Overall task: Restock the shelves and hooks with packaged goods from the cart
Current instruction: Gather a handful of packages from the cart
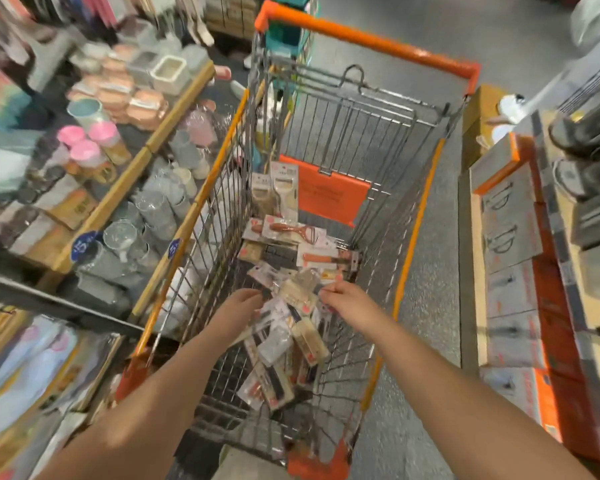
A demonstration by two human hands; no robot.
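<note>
Two bare hands reach down into the wire cart (222,188) seen from the head camera. Left hand (238,308) has its fingers curled toward the heap of carded kitchen tools (284,327) on the cart floor; blur hides whether they pinch a pack or only touch it. Right hand (343,299) has thumb and fingers closed on the edge of a clear pack (300,285) at the top of the heap. More packs, among them an orange-handled peeler (284,228), lie farther along the basket, two upright against its left wall. Shelves of cups and jars (118,140) stand left of the cart, boxed goods (510,216) to the right
</note>
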